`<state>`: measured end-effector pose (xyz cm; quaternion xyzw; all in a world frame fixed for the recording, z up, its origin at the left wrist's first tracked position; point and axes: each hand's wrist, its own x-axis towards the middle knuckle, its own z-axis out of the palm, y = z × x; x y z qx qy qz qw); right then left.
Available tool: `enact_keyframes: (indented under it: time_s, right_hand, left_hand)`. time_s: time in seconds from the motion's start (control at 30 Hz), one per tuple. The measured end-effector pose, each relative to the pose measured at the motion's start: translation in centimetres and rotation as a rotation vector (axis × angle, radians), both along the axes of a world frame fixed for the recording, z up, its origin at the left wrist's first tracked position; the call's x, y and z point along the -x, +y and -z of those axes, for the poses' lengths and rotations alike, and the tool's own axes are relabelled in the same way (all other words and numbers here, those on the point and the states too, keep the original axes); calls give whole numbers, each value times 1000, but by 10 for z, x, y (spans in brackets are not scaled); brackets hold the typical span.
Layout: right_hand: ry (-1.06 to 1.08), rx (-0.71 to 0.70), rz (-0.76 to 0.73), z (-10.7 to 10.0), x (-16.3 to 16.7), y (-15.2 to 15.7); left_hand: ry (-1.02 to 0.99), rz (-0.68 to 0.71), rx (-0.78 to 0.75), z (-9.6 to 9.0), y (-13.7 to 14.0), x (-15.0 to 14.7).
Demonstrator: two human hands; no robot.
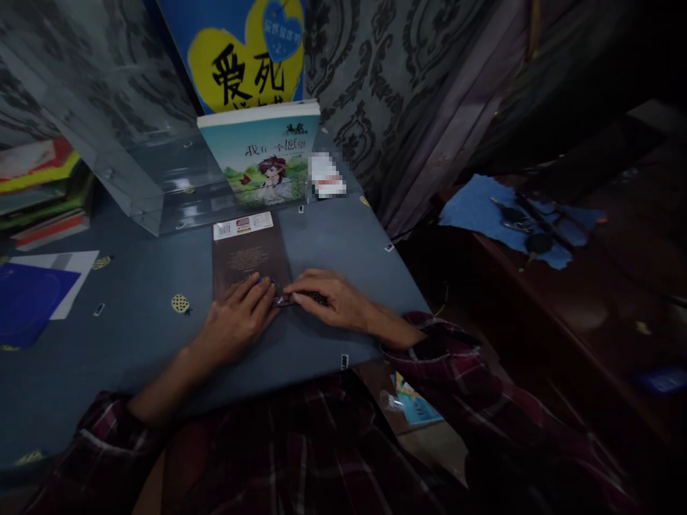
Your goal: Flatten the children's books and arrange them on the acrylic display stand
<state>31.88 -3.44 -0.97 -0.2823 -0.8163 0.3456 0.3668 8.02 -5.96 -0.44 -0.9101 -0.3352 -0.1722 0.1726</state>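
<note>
1. The brown book (250, 252) lay flat on the table (343, 250), its labelled end just in front of the clear stand (144, 179) and its lower end under and beside the two hands; any careful work there seemed to depend on the book not sliding.

2. The left hand (239, 311) was open and palm down, its fingers stretched over the lower part of the book without gripping it; an even, light press with the finger pads looked the right way to pin the cover without bending it.

3. The right hand (333, 300) was closed in a pinch at the book's lower right corner, with a dark thing (315, 295) held beneath its fingers; its kind could not be told, and a glint by the fingertips was too small to name.

4. Small, slow strokes along the edge probably suited that pinch best; the two hands' fingertips were close together, so the left ones were better placed a little back from the working point.

5. The light was dim; the upright book (230, 146) stood beyond the labelled end, so keeping the brown book clear of it seemed wise.
</note>
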Motion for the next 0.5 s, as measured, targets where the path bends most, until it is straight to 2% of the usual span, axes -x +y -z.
enact_keyframes:
  time_s: [0.13, 0.37, 0.5]
  right_hand:
    - [23, 86, 20, 1, 0, 0]
    - [157, 219, 46, 0, 0, 2]
    - [204, 223, 37, -1, -1, 2]
  left_hand:
    - [-20, -12, 104, 4, -1, 2]
    - [65, 12, 93, 5, -1, 4]
    - [112, 9, 110, 2, -1, 6]
